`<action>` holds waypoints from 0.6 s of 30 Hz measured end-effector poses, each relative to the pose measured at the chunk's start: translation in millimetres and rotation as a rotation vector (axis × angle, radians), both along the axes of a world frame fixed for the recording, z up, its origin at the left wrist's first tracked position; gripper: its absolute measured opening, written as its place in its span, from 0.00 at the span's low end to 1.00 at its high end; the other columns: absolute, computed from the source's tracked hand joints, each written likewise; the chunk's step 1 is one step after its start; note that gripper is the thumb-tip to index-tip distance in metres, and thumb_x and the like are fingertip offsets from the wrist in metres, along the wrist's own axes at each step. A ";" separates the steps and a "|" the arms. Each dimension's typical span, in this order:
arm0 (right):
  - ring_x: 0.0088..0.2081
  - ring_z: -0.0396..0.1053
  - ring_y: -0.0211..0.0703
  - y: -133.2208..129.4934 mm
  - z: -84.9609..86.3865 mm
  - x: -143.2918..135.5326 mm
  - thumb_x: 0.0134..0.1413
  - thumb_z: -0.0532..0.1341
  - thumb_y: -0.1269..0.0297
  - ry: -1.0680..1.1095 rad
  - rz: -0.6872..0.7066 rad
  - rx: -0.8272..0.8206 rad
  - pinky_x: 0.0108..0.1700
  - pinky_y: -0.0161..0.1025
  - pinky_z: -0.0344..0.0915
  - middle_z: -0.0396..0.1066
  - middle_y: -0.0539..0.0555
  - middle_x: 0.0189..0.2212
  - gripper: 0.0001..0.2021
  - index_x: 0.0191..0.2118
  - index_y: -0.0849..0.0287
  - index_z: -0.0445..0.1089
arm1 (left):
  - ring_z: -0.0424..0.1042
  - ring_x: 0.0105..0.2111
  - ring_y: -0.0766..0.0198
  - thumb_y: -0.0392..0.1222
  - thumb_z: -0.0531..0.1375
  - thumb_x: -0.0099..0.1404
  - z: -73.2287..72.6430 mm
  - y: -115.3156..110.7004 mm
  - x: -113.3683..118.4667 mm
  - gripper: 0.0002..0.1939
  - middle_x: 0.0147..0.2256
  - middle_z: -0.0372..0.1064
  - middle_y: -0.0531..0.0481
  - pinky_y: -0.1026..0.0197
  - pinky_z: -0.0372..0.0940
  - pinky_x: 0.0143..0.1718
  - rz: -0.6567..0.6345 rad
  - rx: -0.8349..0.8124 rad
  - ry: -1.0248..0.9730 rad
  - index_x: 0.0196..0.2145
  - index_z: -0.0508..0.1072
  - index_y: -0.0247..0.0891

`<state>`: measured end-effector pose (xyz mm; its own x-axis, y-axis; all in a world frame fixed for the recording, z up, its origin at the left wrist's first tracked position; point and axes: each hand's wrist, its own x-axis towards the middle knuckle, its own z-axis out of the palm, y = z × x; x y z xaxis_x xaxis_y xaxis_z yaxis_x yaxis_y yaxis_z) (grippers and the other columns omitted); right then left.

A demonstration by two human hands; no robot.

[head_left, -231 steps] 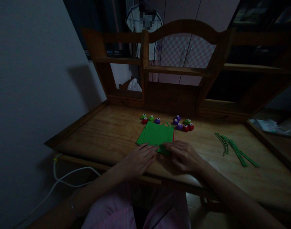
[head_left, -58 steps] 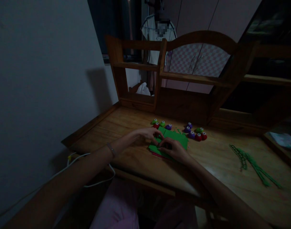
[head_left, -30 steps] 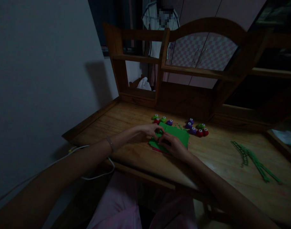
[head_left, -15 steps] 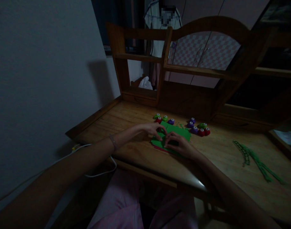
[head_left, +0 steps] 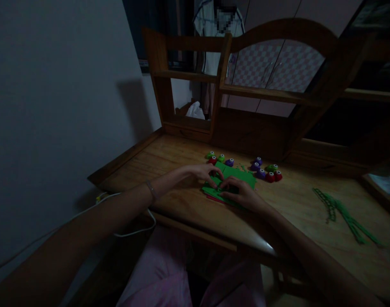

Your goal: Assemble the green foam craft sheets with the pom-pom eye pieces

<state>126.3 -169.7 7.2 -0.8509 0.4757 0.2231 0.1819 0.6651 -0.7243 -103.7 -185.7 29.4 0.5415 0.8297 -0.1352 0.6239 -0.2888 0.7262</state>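
My left hand point(head_left: 207, 172) bends over a stack of green sheets point(head_left: 235, 172), thumb and fingers curled toward each other. From the right, my right hand point(head_left: 241, 192) meets it, its fingertips pinched close to the left ones. Between the fingertips, a small green piece point(head_left: 218, 189) shows dimly; its exact shape is too small and dark to tell. A red sheet point(head_left: 215, 198) peeks out beneath the green stack at the near edge.
Behind the stack stand several small round figures with white eyes, including a red figure point(head_left: 213, 160) and a purple figure point(head_left: 260, 173). Small green scraps point(head_left: 242, 167) lie between them. Green cut-out strips point(head_left: 345, 213) rest at right. A wooden shelf point(head_left: 188, 78) borders the table.
The right fingertips have shifted slightly toward the left hand, and the small green piece shows more between them. The left hand has hardly moved.
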 end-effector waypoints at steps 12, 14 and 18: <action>0.44 0.67 0.45 1.9 1.7 3.7 0.52 0.64 0.58 0.053 0.069 -0.060 0.50 0.43 0.62 0.69 0.54 0.39 0.08 0.33 0.56 0.75 | 0.65 0.42 0.60 0.40 0.68 0.51 0.8 0.2 1.0 0.23 0.44 0.68 0.49 0.62 0.58 0.42 0.002 0.002 0.005 0.46 0.73 0.40; 0.45 0.67 0.45 2.7 4.6 8.7 0.52 0.64 0.57 0.031 0.091 -0.077 0.51 0.43 0.61 0.68 0.54 0.41 0.08 0.32 0.56 0.75 | 0.65 0.43 0.60 0.40 0.68 0.51 2.3 -1.0 0.9 0.22 0.43 0.68 0.49 0.62 0.58 0.42 -0.001 -0.001 0.005 0.46 0.73 0.40; 0.48 0.66 0.46 6.7 5.7 14.9 0.50 0.65 0.56 0.009 0.139 -0.088 0.53 0.44 0.60 0.68 0.54 0.44 0.09 0.34 0.55 0.75 | 0.65 0.43 0.61 0.41 0.67 0.52 6.8 -4.7 1.3 0.22 0.44 0.68 0.50 0.63 0.57 0.44 -0.004 -0.012 0.002 0.46 0.72 0.41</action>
